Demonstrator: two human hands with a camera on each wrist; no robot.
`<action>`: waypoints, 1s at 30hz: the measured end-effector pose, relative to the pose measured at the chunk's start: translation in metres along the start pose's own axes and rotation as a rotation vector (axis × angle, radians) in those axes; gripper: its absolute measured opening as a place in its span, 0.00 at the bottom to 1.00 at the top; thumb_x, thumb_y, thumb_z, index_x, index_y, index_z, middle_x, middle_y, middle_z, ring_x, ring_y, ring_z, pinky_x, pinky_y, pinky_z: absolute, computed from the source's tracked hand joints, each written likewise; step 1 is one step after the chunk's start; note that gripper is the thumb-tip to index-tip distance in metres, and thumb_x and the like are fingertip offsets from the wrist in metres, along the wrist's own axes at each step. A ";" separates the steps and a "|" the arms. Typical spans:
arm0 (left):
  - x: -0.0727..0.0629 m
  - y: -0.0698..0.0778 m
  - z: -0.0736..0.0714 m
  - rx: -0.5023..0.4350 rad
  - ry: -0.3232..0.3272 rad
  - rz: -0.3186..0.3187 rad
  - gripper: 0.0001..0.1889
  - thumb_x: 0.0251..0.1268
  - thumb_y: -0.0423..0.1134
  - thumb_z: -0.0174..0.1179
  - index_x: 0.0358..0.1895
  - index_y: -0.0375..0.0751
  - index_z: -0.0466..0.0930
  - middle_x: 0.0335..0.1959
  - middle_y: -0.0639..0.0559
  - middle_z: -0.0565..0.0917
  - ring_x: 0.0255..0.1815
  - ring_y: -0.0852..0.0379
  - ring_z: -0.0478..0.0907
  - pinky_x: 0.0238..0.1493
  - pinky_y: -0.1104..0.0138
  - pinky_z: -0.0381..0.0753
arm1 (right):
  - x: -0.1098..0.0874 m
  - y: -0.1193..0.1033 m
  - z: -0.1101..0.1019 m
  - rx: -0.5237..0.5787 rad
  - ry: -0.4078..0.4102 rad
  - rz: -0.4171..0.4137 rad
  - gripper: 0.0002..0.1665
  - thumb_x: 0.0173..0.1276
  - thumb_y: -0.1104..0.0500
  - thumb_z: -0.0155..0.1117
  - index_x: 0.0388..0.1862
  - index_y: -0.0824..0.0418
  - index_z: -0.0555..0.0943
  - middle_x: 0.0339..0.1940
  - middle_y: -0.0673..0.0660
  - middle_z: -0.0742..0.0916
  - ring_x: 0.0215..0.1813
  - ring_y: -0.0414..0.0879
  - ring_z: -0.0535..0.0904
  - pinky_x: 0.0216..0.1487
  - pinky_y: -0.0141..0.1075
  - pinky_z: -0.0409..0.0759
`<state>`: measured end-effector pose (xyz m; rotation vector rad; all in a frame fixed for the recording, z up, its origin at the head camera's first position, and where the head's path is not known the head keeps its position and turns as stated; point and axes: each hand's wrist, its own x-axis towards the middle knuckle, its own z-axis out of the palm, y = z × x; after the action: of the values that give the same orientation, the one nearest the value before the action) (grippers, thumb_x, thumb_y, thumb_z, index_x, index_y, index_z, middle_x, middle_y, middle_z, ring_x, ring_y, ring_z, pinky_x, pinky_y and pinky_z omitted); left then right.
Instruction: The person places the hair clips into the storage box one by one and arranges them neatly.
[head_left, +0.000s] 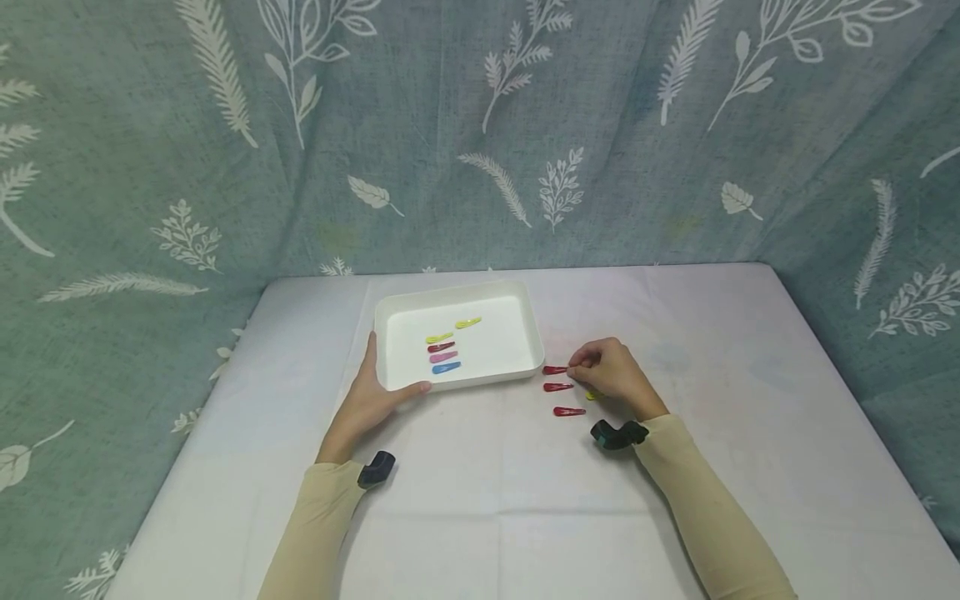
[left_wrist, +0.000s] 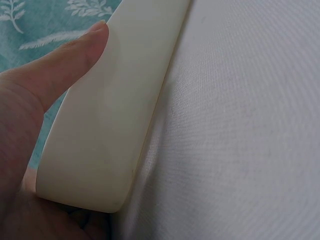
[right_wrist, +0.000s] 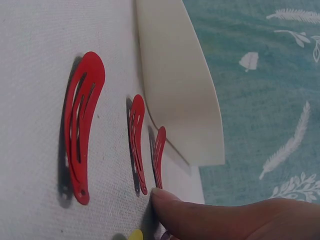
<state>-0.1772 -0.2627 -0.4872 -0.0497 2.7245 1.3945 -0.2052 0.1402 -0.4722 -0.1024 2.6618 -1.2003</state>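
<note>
My left hand (head_left: 375, 400) holds the near left corner of a white tray (head_left: 480, 382), thumb (left_wrist: 75, 62) along its front wall and the other fingers round the side. Several snap hair clips lie inside: two yellow, one red (head_left: 441, 347), one pink and one blue (head_left: 446, 367). Right of the tray, my right hand (head_left: 617, 375) pinches the narrow end of the farthest red hair clip (right_wrist: 159, 150). Two more red clips, a middle one (right_wrist: 136, 142) and a nearer one (right_wrist: 82, 130), lie on the cloth. Partly hidden below this hand is a yellow clip (head_left: 592, 396).
A white cloth (head_left: 495, 500) covers the table. Behind and at both sides hangs a blue-green curtain (head_left: 435, 100) with white leaf prints. Dark wrist cameras sit on both sleeves, the right one (head_left: 618, 434) close to the nearest red clip.
</note>
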 end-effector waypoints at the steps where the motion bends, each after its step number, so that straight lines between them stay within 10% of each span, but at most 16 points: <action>1: 0.000 0.000 0.000 0.001 -0.002 -0.002 0.75 0.50 0.61 0.79 0.85 0.55 0.22 0.88 0.48 0.40 0.88 0.41 0.40 0.84 0.37 0.46 | 0.000 0.000 0.000 -0.001 0.002 0.002 0.04 0.67 0.61 0.72 0.38 0.61 0.89 0.31 0.56 0.86 0.35 0.48 0.76 0.35 0.34 0.74; 30: 0.001 0.000 0.000 0.010 -0.002 -0.003 0.75 0.50 0.61 0.79 0.85 0.54 0.22 0.88 0.47 0.39 0.88 0.40 0.40 0.83 0.36 0.46 | 0.003 -0.003 -0.002 -0.003 -0.081 0.049 0.08 0.77 0.62 0.61 0.43 0.65 0.84 0.34 0.57 0.82 0.35 0.46 0.76 0.32 0.32 0.75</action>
<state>-0.1777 -0.2628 -0.4872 -0.0518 2.7281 1.3790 -0.2086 0.1392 -0.4697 -0.0834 2.5814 -1.1521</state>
